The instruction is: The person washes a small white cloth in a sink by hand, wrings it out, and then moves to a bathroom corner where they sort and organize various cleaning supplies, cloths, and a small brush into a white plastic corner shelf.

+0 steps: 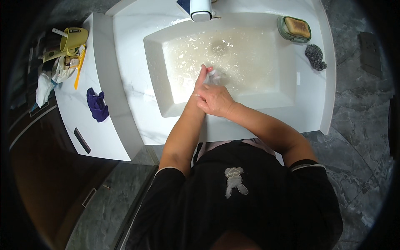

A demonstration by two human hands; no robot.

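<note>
Cloth, small, pale, wet, crumpled.

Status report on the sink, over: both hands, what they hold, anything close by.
Left hand and right hand pressed together over the sink, gripping a small white cloth. Basin holds cloudy water. Faucet above, clear of hands.

One head-worn fisheye view looks steeply down from above the person's chest. It faces forward over a white sink, which fills the upper middle at arm's length. The counter lies left, grey floor right. Straight edges bow toward the dark round rim.
</note>
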